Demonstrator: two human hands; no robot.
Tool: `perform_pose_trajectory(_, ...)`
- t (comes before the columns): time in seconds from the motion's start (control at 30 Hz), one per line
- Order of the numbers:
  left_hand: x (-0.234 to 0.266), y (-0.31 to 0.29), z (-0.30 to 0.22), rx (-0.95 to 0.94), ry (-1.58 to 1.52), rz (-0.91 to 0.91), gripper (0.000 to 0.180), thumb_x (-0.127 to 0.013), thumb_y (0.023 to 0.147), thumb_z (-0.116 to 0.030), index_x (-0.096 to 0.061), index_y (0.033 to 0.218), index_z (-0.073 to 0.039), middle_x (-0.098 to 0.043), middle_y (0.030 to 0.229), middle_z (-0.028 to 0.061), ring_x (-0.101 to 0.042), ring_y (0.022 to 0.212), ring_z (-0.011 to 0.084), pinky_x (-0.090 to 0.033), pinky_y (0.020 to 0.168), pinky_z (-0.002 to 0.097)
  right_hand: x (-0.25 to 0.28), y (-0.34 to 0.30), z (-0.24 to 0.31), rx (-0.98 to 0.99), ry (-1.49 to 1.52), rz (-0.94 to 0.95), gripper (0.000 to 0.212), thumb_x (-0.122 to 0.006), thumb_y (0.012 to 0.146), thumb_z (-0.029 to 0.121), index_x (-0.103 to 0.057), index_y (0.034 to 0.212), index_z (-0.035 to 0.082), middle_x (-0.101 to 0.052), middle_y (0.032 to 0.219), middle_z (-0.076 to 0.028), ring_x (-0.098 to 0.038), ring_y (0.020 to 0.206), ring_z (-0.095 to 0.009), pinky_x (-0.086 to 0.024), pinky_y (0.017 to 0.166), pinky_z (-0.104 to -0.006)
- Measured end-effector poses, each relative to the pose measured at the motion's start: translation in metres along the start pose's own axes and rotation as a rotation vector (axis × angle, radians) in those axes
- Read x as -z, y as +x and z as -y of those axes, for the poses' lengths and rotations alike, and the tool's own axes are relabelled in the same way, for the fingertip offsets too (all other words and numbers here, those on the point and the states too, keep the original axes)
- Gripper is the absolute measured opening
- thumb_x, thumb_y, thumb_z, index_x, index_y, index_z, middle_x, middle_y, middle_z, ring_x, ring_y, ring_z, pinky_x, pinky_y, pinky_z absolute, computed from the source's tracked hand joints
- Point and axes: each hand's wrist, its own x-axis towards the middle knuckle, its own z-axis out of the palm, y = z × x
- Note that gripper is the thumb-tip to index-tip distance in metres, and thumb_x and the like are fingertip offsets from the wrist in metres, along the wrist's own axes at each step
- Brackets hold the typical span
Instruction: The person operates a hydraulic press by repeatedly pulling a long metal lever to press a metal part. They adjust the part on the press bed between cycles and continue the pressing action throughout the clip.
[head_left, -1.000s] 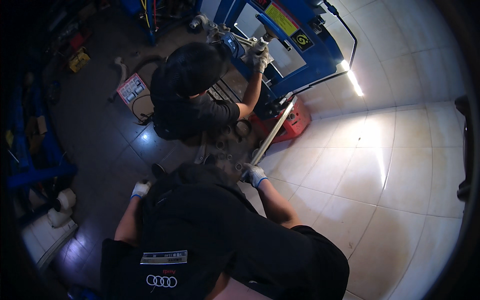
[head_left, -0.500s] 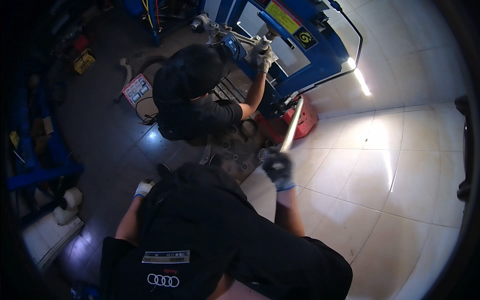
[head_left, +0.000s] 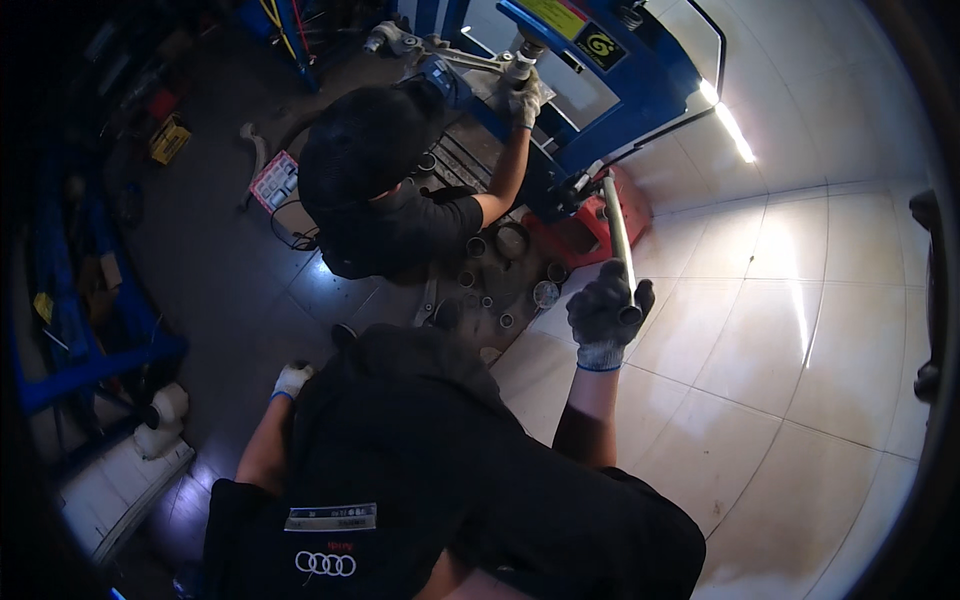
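My right hand (head_left: 608, 310), in a grey glove with a dark-coated palm, is closed around the lower end of a metal pipe (head_left: 620, 235). The pipe's open end shows at the hand, and its far end reaches the pump area by a red base. My left hand (head_left: 293, 380), in a white glove, rests low beside my dark clothing; its fingers are too hidden to read. Ahead, a co-worker's gloved hand (head_left: 525, 100) holds a metal sleeve (head_left: 522, 65) beneath the blue press (head_left: 625, 85). A metal suspension arm (head_left: 460, 55) extends left from there.
The crouching co-worker (head_left: 375, 190) is directly ahead. Several metal rings (head_left: 512, 240) lie on the floor near the red base (head_left: 630, 205). A red-and-white box (head_left: 274, 180) lies left of the co-worker. Blue frame equipment (head_left: 90, 370) stands at far left; a tiled wall (head_left: 800, 130) is right.
My right hand has moved right and slightly away from me, swinging the pipe's near end with it. The view has shifted a little. My left hand stays beside my clothing.
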Motion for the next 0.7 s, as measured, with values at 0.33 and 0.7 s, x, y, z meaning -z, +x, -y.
perform_pose_trajectory(0.33, -0.002, 0.018, 0.022, -0.048, 0.054, -0.019, 0.045, -0.057, 0.092, -0.038, -0.068, 0.122, -0.006, -0.066, 0.126, 0.0217, -0.059, 0.121, 0.0383, -0.047, 0.101, 0.0432, 0.245, -0.059, -0.045, -0.371, -0.453, -1.180, 0.015, -0.067, 0.089, 0.022, -0.061, 0.080, 0.012, -0.061, 0.070, -0.003, -0.063, 0.065, -0.024, -0.056, 0.065, -0.0398)
perform_pose_trajectory(0.7, -0.002, 0.017, 0.038, 0.013, 0.009, 0.018, 0.052, -0.063, 0.091, -0.042, -0.066, 0.126, -0.004, -0.064, 0.129, 0.0204, -0.058, 0.125, 0.0363, -0.045, 0.104, 0.0419, 0.096, -0.025, 0.002, -0.076, -0.338, -0.411, 0.035, -0.062, 0.094, 0.031, -0.059, 0.112, 0.001, -0.061, 0.081, -0.005, -0.062, 0.081, -0.023, -0.053, 0.079, -0.0406)
